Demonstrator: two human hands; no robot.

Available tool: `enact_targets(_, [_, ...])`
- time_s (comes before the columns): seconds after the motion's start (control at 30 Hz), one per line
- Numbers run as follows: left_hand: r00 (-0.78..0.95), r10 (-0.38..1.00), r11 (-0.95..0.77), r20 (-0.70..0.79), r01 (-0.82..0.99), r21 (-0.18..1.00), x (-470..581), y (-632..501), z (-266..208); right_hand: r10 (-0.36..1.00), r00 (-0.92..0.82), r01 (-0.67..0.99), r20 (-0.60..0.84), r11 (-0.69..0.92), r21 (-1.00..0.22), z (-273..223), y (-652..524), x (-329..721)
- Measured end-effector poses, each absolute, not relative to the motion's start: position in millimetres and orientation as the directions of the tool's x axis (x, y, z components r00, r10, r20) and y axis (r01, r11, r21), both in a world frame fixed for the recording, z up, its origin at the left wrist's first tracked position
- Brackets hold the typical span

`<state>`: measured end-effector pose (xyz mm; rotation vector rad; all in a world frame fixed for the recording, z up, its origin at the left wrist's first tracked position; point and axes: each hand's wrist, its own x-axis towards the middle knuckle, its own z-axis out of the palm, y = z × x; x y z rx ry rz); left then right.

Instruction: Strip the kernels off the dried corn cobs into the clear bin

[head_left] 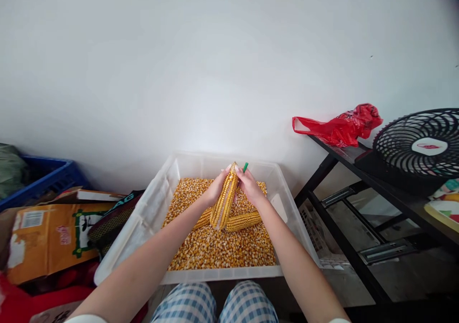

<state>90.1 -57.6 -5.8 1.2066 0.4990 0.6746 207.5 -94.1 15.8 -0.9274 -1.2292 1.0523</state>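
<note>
An ear of corn [223,203] is held tilted over the bin, its tip away from me, with a pale strip bare of kernels down its face. My left hand [217,186] is closed round its left side near the tip. My right hand [250,187] is closed at the other side, gripping a thin tool whose green end [245,166] sticks up past the thumb; the rest of it is hidden. Below lie a second ear of corn [244,221] and, partly behind my left arm, a third ear [202,219]. They rest on loose corn kernels [218,249] in a translucent plastic bin [132,232].
A white wall [222,65] rises behind the bin. To the right, a black-framed table [362,170] carries a red plastic bag [344,126] and a black fan [426,144]. A cardboard box [50,242] and a blue crate [46,179] stand at left.
</note>
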Motion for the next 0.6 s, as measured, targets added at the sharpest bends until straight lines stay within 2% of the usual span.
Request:
enact_targets(0.17, [0.644,0.760,0.064,0.084,-0.202,0.977,93.5,-61.7,-3.1,0.952,0.146,-0.102,0.270,0.286,-0.953,14.7,-90.9,199.8])
enact_targets(0.23, [0.586,0.801,0.002,0.122,-0.206,0.979,93.5,-62.1,-1.2,0.905,0.297,-0.079,0.304,0.341,-0.937,16.5,-89.2,205.1])
enact_targets(0.3, [0.516,0.841,-0.079,0.162,-0.179,0.981,92.3,-60.6,0.6,0.796,0.496,-0.011,0.347,0.405,-0.914,21.0,-88.9,213.5])
enact_targets(0.37, [0.464,0.861,-0.169,0.208,-0.123,0.978,90.5,-57.8,1.3,0.723,0.581,0.048,0.375,0.430,-0.902,27.4,-90.8,220.2])
enact_targets(0.5, [0.405,0.867,-0.307,0.291,-0.026,0.951,87.9,-52.1,-0.9,0.754,0.486,0.110,0.442,0.449,-0.887,36.9,-99.2,219.2])
enact_targets(0.6, [0.381,0.869,-0.345,0.317,0.005,0.939,87.4,-49.7,-2.5,0.756,0.425,0.182,0.498,0.468,-0.865,37.4,-103.8,213.3])
